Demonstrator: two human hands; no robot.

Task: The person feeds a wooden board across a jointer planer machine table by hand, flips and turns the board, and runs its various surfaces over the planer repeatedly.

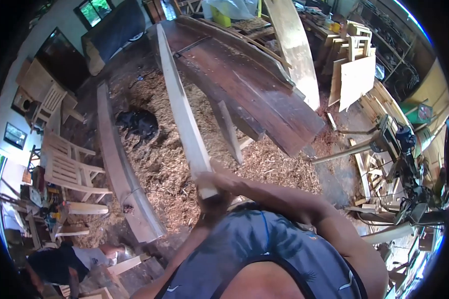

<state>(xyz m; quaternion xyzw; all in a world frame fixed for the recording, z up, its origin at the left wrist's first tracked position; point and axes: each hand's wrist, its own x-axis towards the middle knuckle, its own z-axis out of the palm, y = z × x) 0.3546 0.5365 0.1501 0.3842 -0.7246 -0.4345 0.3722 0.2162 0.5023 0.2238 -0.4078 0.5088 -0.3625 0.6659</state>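
Observation:
A long pale wooden board (180, 107) stretches away from my body toward the back of the workshop, and both my hands are at its near end. My right hand (218, 180) reaches across from the right and is closed over the board's top and side, slightly blurred. Just below it, my left hand (215, 203) is wrapped round the end from underneath, its fingers partly hidden. Beneath the board lies a thick layer of wood shavings (174, 169). The board's far end comes close to a large dark reddish slab (249, 89).
A long plank (122, 164) lies on the floor at left, near a black object (137, 123) in the shavings. Slatted wooden chairs (70, 167) stand further left. Another person (80, 261) bends at lower left. Machinery (404, 144) and stacked panels (356, 79) occupy the right.

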